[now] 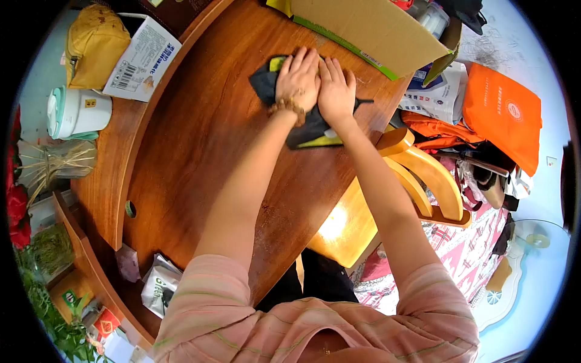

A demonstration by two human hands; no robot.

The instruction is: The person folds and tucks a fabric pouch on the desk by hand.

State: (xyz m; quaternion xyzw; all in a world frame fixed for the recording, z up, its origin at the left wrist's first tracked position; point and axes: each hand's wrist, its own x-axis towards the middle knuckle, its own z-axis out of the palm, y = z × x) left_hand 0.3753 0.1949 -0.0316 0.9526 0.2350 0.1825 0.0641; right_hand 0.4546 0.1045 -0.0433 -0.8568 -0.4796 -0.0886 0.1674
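Observation:
A dark grey cloth (301,134) with yellow patches lies on the brown wooden desk (212,115), near its far side. My left hand (298,85), with a beaded bracelet at the wrist, presses flat on the cloth, fingers stretched forward. Beside it, my right hand (336,94) also lies flat on the cloth, its fingers extended and its thumb side touching or nearly touching the left hand. Parts of the cloth are hidden under both palms. Both arms reach straight out across the desk.
An open cardboard box (357,30) stands at the desk's far edge. A wooden chair (345,224) is close on the right, by an orange bag (505,115). On the raised left shelf stand a white cup (85,113) and a printed carton (142,60).

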